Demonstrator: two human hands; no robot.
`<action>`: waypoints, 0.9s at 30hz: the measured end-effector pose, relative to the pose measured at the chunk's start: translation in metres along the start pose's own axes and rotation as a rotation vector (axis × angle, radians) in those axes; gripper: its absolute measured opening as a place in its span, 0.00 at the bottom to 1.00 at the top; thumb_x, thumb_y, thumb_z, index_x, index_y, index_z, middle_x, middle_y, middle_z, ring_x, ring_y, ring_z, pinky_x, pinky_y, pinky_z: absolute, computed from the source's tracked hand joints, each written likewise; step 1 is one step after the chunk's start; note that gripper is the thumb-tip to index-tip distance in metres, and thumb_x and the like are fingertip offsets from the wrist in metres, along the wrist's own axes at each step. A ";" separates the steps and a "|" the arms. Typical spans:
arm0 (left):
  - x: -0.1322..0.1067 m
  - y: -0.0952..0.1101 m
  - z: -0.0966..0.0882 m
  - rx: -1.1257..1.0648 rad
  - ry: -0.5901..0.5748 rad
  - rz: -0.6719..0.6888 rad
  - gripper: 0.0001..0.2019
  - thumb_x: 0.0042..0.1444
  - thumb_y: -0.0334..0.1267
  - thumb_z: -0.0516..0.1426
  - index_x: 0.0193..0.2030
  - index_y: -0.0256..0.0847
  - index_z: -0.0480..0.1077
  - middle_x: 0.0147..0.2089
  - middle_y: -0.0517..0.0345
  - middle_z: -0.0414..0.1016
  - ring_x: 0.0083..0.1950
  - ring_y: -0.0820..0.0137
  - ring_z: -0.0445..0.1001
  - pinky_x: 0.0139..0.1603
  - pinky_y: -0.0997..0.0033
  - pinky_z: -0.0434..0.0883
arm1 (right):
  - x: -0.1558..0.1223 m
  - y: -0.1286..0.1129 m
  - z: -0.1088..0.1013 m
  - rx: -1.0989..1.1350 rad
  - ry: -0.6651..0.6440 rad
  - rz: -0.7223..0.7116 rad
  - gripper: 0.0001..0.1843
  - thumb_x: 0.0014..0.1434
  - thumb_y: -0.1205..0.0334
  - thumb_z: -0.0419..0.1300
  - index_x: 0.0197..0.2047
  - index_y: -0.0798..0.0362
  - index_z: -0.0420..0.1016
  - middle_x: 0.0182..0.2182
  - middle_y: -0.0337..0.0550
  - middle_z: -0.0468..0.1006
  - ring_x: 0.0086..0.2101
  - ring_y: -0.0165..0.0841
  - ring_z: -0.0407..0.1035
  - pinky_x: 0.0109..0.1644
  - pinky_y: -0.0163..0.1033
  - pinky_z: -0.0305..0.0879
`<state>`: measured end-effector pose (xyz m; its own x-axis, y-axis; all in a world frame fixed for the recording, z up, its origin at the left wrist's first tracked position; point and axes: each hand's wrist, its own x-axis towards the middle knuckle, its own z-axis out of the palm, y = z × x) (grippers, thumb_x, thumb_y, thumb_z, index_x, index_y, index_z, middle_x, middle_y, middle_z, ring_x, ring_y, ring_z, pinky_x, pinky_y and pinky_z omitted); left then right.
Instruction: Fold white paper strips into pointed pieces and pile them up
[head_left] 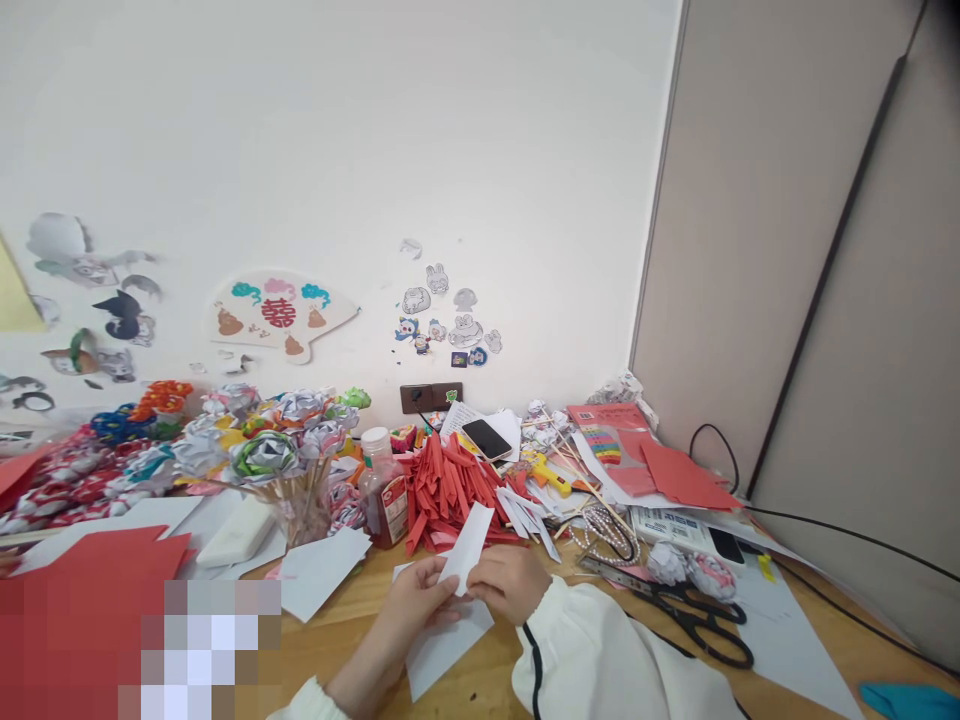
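My left hand [416,603] and my right hand [508,583] meet at the front of the wooden desk [352,610]. Both pinch a narrow white paper strip [468,545] that sticks up between them. A larger white sheet [448,645] lies flat under my hands. Just behind lies a heap of red paper strips [447,485] with a few white strips [525,515] beside it.
Black scissors [697,612] lie to the right, near crumpled paper roses [686,570]. A red bottle [384,495], a jar of paper flowers on sticks [292,455], a phone [487,439], a yellow glue gun [551,475], red sheets [675,470] and black cables [840,535] crowd the desk.
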<state>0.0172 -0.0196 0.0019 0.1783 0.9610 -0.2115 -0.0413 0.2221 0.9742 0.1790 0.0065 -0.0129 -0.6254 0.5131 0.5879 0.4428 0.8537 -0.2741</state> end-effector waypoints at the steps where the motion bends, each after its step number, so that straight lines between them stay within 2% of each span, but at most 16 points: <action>1: 0.000 0.001 0.000 -0.010 -0.002 -0.003 0.17 0.34 0.42 0.61 0.33 0.36 0.67 0.27 0.56 0.75 0.32 0.66 0.74 0.26 0.76 0.69 | 0.000 0.001 0.001 0.029 0.014 0.050 0.07 0.51 0.62 0.51 0.29 0.50 0.70 0.26 0.39 0.72 0.28 0.29 0.64 0.32 0.32 0.57; 6: 0.003 -0.003 -0.003 -0.057 0.016 0.013 0.18 0.34 0.41 0.62 0.34 0.36 0.68 0.32 0.52 0.76 0.37 0.64 0.73 0.31 0.74 0.70 | 0.001 0.005 0.013 0.267 0.103 0.357 0.02 0.45 0.65 0.56 0.26 0.53 0.69 0.23 0.37 0.68 0.24 0.26 0.61 0.26 0.29 0.56; 10: 0.007 -0.008 -0.004 -0.046 -0.009 0.008 0.18 0.35 0.41 0.61 0.35 0.36 0.68 0.32 0.53 0.76 0.38 0.65 0.73 0.31 0.76 0.69 | 0.003 0.006 0.023 0.377 0.153 0.507 0.01 0.42 0.67 0.58 0.23 0.55 0.69 0.21 0.36 0.67 0.22 0.25 0.60 0.25 0.29 0.55; 17: 0.004 -0.003 0.004 0.004 0.013 0.003 0.19 0.32 0.44 0.61 0.33 0.36 0.69 0.30 0.54 0.76 0.37 0.64 0.73 0.32 0.73 0.70 | 0.007 0.000 0.023 0.436 0.225 0.591 0.01 0.40 0.69 0.57 0.20 0.56 0.67 0.21 0.36 0.65 0.21 0.24 0.58 0.24 0.29 0.55; 27: 0.003 -0.003 0.010 0.078 0.035 0.016 0.17 0.30 0.44 0.61 0.26 0.34 0.68 0.24 0.55 0.76 0.30 0.65 0.74 0.29 0.72 0.68 | 0.005 -0.004 0.022 0.349 0.235 0.556 0.04 0.39 0.71 0.56 0.20 0.55 0.64 0.22 0.35 0.64 0.21 0.24 0.56 0.25 0.29 0.53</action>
<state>0.0274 -0.0186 -0.0008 0.1440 0.9698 -0.1967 0.0325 0.1941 0.9804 0.1600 0.0078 -0.0260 -0.1924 0.8832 0.4278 0.4001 0.4687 -0.7876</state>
